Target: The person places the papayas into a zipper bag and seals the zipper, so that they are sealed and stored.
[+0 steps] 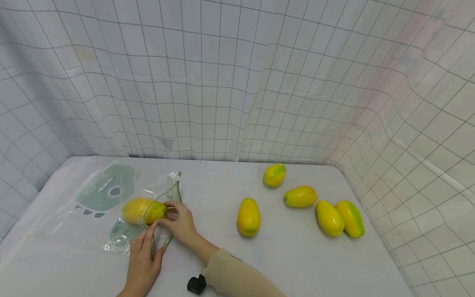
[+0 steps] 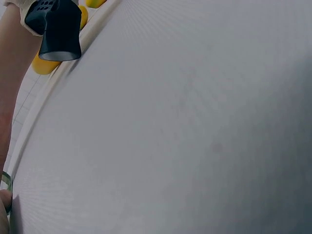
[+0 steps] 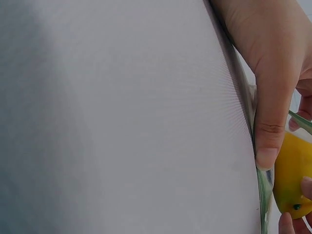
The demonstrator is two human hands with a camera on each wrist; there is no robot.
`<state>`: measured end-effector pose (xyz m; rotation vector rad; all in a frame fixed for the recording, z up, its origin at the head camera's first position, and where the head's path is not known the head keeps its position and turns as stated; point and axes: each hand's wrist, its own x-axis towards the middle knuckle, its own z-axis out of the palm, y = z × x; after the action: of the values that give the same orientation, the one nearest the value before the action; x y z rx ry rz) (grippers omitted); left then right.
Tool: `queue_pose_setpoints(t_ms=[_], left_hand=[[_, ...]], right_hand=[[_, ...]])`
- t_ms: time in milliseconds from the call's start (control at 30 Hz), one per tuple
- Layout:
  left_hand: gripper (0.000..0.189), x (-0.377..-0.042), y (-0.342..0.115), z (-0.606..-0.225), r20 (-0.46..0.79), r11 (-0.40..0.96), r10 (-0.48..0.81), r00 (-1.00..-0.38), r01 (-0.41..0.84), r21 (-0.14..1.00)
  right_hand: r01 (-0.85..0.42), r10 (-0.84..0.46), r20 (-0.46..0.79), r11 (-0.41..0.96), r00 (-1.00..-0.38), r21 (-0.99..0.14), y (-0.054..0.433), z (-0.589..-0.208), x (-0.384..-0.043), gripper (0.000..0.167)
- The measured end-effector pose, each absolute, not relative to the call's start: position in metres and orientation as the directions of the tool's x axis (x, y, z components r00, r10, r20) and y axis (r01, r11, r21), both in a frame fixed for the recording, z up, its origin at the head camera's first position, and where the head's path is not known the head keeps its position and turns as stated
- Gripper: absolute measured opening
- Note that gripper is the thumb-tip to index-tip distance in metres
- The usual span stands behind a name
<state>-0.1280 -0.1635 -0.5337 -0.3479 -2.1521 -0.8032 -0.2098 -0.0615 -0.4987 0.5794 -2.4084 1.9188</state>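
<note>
Transparent plastic makes the bag [image 1: 104,187], which lies flat on the white table [image 1: 289,264], and one yellow-green fruit [image 1: 139,210] is partly inside it. Its wide end is already behind the film; its narrow end lies in the green-edged mouth of the bag, not covered by the upper lip. The left hand [image 1: 142,262] pinches the edge of this mouth between thumb and fingers. The right hand [image 1: 182,225] has its fingers and thumb curled about the narrow end of the fruit.

I judge that the bagging of this fruit is more than half done. What is left, it seems, is the narrow end, and the mouth is not yet closed. No other fruit shows inside the bag. Five more lie to the right of the bag: the nearest fruit [image 1: 249,217] alone, the small-looking fruit [image 1: 274,175] farther back, the sideways fruit [image 1: 300,196] beyond, and the farthest pair [image 1: 330,218] side by side.
</note>
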Motion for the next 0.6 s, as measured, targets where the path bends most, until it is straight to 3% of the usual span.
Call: queue_pose_setpoints(t_ms=[600], left_hand=[[0.069, -0.127, -0.163, -0.536, 0.755, 0.751, -0.034, -0.654, 0.482, 0.452]], right_hand=[[-0.361, -0.28, 0.3, 0.2, -0.912, -0.911, -0.045, -0.487, -0.206, 0.042]])
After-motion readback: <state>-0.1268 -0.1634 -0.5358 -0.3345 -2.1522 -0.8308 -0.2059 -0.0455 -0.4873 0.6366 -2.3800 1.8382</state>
